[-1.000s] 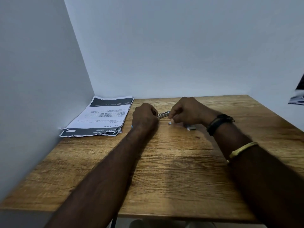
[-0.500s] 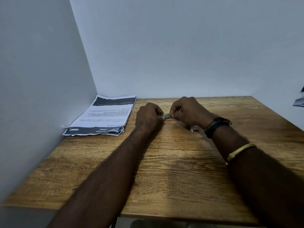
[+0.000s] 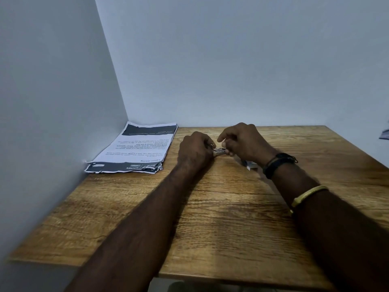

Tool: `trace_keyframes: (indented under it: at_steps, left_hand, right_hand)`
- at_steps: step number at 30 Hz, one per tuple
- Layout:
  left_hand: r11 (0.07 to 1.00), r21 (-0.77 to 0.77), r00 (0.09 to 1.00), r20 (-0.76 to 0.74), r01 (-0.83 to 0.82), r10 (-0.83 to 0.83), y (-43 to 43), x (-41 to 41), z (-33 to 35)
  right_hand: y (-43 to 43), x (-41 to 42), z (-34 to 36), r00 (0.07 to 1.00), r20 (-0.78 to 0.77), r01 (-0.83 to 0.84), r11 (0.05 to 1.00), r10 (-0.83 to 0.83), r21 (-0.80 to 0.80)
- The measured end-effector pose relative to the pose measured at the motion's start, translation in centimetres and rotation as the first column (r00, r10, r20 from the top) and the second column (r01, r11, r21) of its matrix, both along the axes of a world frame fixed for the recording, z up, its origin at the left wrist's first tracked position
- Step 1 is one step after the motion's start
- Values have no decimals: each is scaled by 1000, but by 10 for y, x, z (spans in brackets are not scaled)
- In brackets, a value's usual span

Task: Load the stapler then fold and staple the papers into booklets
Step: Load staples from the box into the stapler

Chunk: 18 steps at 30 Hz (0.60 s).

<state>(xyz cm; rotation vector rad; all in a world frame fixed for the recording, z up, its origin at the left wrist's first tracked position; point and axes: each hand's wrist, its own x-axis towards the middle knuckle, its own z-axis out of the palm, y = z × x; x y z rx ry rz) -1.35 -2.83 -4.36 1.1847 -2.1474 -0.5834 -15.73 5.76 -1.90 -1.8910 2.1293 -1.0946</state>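
Both hands meet at the far middle of the table (image 3: 221,218). The left hand (image 3: 194,151) is curled tight around something hidden, a metal part (image 3: 219,152) jutting toward the right hand (image 3: 245,142), whose fingertips pinch that part. A small box (image 3: 251,166) lies under the right wrist. The papers (image 3: 136,148) sit stacked in the far left corner, apart from the hands.

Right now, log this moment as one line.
step: loading stapler | left hand: holds stapler | right hand: at stapler | papers: flat, unfolded
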Motion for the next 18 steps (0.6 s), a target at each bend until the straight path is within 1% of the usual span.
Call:
trace_keyframes:
  at_steps: [3, 6, 10, 13, 16, 18]
  left_hand:
    - [1000, -21, 1000, 7, 7, -7, 0, 0, 0]
    - [1000, -16, 1000, 11, 1, 0, 1, -1, 0]
    - [1000, -1, 1000, 2, 4, -4, 2, 0, 2]
    - [1000, 16, 1000, -3, 13, -13, 3, 1, 3]
    - [1000, 21, 1000, 0, 17, -17, 3, 1, 3]
    - [1000, 24, 1000, -1, 20, -20, 4, 2, 3]
  right_hand:
    - [-1, 0, -1, 999, 45, 1, 1000, -1, 1]
    - [-3, -2, 0, 999, 31, 28, 1000, -28, 0]
    - [-2, -4, 0, 1000, 13, 24, 999, -23, -24]
    - [-2, -4, -2, 999, 31, 17, 999, -16, -27]
    - [-6, -5, -4, 1000, -22, 18, 1000, -19, -25]
    - [-9, -5, -6, 998, -64, 11, 1000, -10, 15]
